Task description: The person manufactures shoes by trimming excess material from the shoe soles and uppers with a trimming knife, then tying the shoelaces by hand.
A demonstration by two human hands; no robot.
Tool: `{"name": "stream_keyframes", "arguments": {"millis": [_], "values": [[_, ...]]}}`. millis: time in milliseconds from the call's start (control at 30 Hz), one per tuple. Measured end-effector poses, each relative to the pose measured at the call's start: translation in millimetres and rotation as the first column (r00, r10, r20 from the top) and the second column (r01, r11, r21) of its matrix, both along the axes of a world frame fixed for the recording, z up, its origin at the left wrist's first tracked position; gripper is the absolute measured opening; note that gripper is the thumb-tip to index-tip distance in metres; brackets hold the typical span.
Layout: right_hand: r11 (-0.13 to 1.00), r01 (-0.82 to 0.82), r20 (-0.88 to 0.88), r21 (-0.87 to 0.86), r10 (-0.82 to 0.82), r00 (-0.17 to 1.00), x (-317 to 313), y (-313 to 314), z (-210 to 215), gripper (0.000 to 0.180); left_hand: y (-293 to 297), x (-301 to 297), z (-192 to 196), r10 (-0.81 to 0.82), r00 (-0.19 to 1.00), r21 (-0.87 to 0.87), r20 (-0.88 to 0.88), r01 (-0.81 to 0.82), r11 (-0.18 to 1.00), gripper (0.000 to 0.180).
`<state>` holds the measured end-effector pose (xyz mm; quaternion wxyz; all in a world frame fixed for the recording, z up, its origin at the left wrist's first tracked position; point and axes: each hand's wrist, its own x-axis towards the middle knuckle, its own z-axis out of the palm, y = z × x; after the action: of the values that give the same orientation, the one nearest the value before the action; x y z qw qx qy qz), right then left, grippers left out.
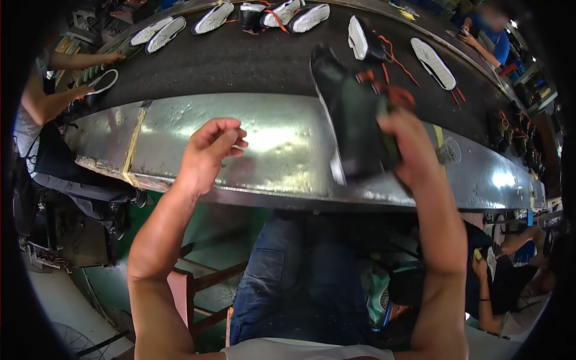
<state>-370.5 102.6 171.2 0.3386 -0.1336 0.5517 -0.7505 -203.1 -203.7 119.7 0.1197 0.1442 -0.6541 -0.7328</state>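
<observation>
My right hand [407,141] grips a black shoe [353,114] with orange laces near its opening. The shoe is held up over the front of the metal bench edge [180,138], its toe pointing away from me, slightly blurred. To the left, my left hand [217,153] hovers above the shiny metal with its fingers loosely curled and apart. Nothing shows between them. The shoe's far side and part of my right fingers are hidden.
A dark belt [240,66] runs behind the metal edge, with several white-soled shoes [310,18] along its far side. A clear cup [449,151] stands at right. Co-workers sit at far left [42,120], far right [489,39] and lower right [510,282].
</observation>
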Motion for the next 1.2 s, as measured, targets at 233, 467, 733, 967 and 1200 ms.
{"name": "stream_keyframes", "arguments": {"millis": [233, 467, 733, 967, 1200], "values": [[0.536, 0.625, -0.817, 0.567, 0.274, 0.506, -227, -94, -71, 0.056, -10, -201, -17, 0.047, 0.987, -0.268, 0.154, -0.004, 0.964, 0.030], [0.643, 0.519, -0.794, 0.563, 0.595, 0.124, -63, 16, -47, 0.073, -66, -383, -45, 0.368, 0.929, -0.785, 0.040, -0.198, 0.587, 0.067], [0.481, 0.587, -0.739, 0.651, 0.577, 0.348, 16, 100, -73, 0.058, -75, -523, -55, 0.322, 0.922, -0.938, 0.217, 0.105, 0.331, 0.079], [0.605, 0.586, -0.837, 0.539, 0.464, 0.291, 13, 99, -80, 0.060, -82, -402, 11, -0.088, 0.991, -0.060, 0.097, 0.094, 0.994, 0.037], [0.618, 0.672, -0.904, 0.409, 0.377, 0.204, 32, 98, -89, 0.061, -14, -28, 1, -0.212, 0.945, 0.328, -0.249, 0.288, 0.900, 0.078]]}}
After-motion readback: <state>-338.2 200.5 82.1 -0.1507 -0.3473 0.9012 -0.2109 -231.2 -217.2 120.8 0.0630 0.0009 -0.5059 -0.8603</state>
